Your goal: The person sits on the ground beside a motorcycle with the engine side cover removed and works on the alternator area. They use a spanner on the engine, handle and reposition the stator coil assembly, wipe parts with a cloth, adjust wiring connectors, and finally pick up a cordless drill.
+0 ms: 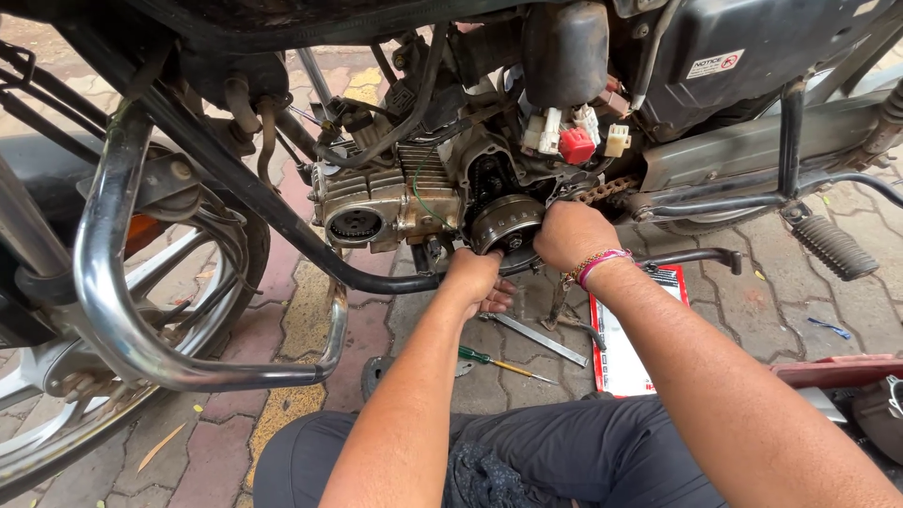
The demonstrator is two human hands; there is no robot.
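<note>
A motorcycle engine (390, 202) stands open on its side, with a round metal drum-like rotor (503, 222) exposed low in the middle. My right hand (569, 235) is closed around the right edge of that rotor; a pink and yellow band sits on its wrist. My left hand (478, 277) reaches up under the rotor's lower left edge, fingers curled against it; what it grips is hidden. A drive chain (602, 191) runs to the right behind my right hand.
A chrome crash guard (122, 310) curves across the left, in front of the front wheel (56, 414). On the paving lie a green-handled screwdriver (494, 361), a flat metal bar (538, 341) and a red-and-white card (621, 353). A footpeg (832, 246) sticks out at right.
</note>
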